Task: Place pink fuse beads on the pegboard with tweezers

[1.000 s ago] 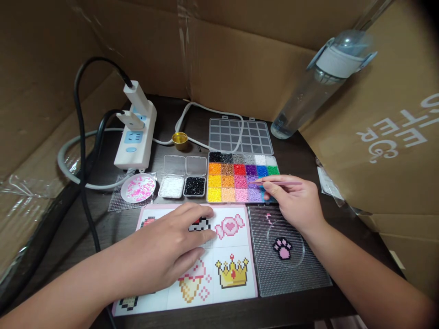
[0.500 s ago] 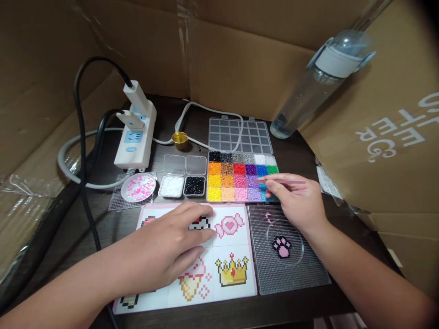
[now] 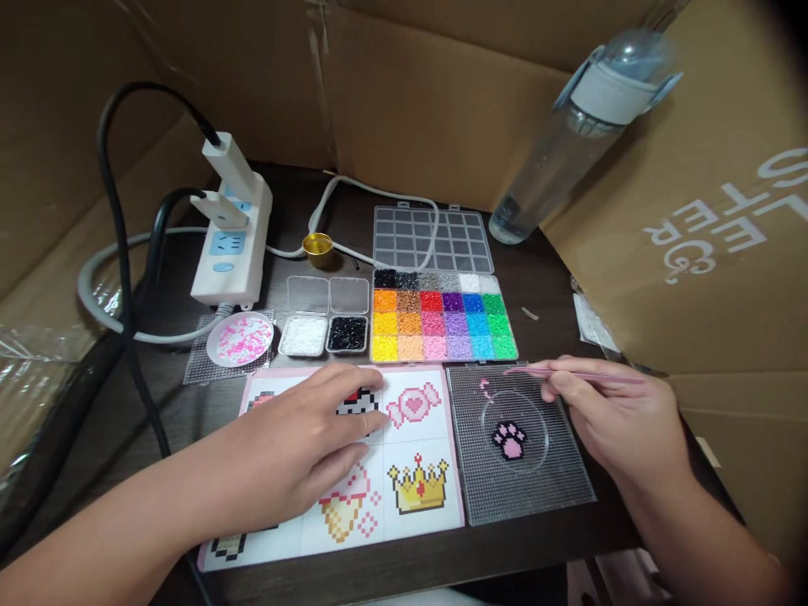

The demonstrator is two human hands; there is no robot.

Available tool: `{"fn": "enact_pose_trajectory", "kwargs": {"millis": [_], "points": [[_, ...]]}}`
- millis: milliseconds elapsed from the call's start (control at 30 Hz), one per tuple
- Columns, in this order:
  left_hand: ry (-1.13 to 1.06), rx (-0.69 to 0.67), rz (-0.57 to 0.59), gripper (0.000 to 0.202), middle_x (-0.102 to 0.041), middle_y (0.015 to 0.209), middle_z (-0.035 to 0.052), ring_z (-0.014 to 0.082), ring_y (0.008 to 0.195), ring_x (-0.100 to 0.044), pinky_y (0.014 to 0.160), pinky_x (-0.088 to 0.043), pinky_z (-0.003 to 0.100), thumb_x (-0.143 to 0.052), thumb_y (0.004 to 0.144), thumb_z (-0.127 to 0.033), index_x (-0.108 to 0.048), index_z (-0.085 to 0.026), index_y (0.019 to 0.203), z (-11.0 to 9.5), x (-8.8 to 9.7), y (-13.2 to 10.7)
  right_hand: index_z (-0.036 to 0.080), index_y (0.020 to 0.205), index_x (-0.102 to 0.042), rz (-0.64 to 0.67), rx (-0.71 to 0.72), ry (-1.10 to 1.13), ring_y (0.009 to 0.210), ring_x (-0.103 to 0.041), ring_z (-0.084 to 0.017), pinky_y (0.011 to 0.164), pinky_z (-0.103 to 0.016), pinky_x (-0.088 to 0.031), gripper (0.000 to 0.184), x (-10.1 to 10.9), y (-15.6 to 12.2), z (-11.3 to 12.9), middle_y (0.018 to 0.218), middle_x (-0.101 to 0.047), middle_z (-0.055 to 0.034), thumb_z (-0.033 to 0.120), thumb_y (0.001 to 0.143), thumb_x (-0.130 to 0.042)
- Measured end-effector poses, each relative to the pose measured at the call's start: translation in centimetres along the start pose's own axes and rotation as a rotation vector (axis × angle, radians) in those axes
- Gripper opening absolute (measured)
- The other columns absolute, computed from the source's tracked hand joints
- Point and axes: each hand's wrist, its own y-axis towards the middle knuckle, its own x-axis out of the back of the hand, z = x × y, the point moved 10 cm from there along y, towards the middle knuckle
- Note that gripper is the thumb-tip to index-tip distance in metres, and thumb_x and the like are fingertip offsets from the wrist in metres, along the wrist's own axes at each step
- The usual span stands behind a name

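Pink tweezers [image 3: 577, 374] pinched in right hand [image 3: 615, 417], tip over top edge of clear pegboard [image 3: 555, 488] | left hand [image 3: 303, 446] flat, fingers spread, holding nothing, on pattern sheet [image 3: 417, 513] | bead box [image 3: 442, 324] just behind on bench [image 3: 549, 286] | paw design [image 3: 508, 439] on pegboard

Dark wooden table [image 3: 549, 278], brown cardboard walls [image 3: 442, 109] on three sides, soft indoor light
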Motion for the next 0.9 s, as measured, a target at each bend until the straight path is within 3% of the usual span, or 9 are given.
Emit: {"fn": "enact_pose_trajectory", "kwargs": {"millis": [100, 267, 433, 567, 900], "points": [[0.014, 0.002, 0.008, 0.035, -0.072, 0.150, 0.0117, 0.0312, 0.137, -0.071, 0.103, -0.065, 0.036, -0.056, 0.114, -0.021, -0.085, -0.028, 0.132, 0.1, 0.0, 0.1, 0.027, 0.064, -0.078, 0.045, -0.046, 0.035, 0.089, -0.090, -0.027, 0.087, -0.038, -0.075, 0.034, -1.2, -0.2, -0.2, 0.089, -0.091, -0.0063, 0.023, 0.098, -0.080], [0.021, 0.000, 0.020, 0.036, -0.072, 0.151, 0.0114, 0.0320, 0.138, -0.071, 0.104, -0.065, 0.038, -0.057, 0.113, -0.021, -0.085, -0.029, 0.134, 0.1, -0.2, 0.1, 0.030, 0.066, -0.083, 0.069, -0.038, 0.014, 0.077, -0.087, -0.024, 0.068, -0.032, -0.073, 0.029, -2.1, 0.0, 0.4, 0.088, -0.091, -0.0039, 0.022, 0.093, -0.081], [-0.008, 0.003, 0.002, 0.035, -0.072, 0.151, 0.0104, 0.0309, 0.137, -0.071, 0.105, -0.065, 0.036, -0.058, 0.112, -0.021, -0.085, -0.030, 0.134, 0.1, 0.0, 0.1, 0.034, 0.080, -0.092, 0.081, -0.015, 0.004, 0.082, -0.090, -0.024, 0.078, -0.032, -0.074, 0.024, -2.4, -0.1, 0.7, 0.091, -0.091, -0.0013, 0.018, 0.093, -0.079], [-0.001, -0.001, -0.006, 0.035, -0.073, 0.149, 0.0102, 0.0304, 0.134, -0.072, 0.106, -0.064, 0.037, -0.058, 0.113, -0.022, -0.085, -0.031, 0.133, 0.0, 0.0, 0.1, 0.032, 0.080, -0.093, 0.055, -0.021, -0.034, 0.082, -0.090, -0.026, 0.082, -0.035, -0.076, 0.020, -2.2, 0.0, 0.5, 0.089, -0.091, -0.0026, 0.021, 0.092, -0.080], [-0.015, 0.002, -0.002, 0.036, -0.073, 0.150, 0.0110, 0.0306, 0.137, -0.071, 0.106, -0.065, 0.036, -0.059, 0.112, -0.020, -0.085, -0.030, 0.134, 0.1, -0.1, 0.1, 0.032, 0.082, -0.093, 0.054, -0.037, -0.012, 0.081, -0.088, -0.025, 0.077, -0.034, -0.075, 0.019, -2.3, -0.1, 0.3, 0.088, -0.091, -0.0028, 0.021, 0.090, -0.080]]}}
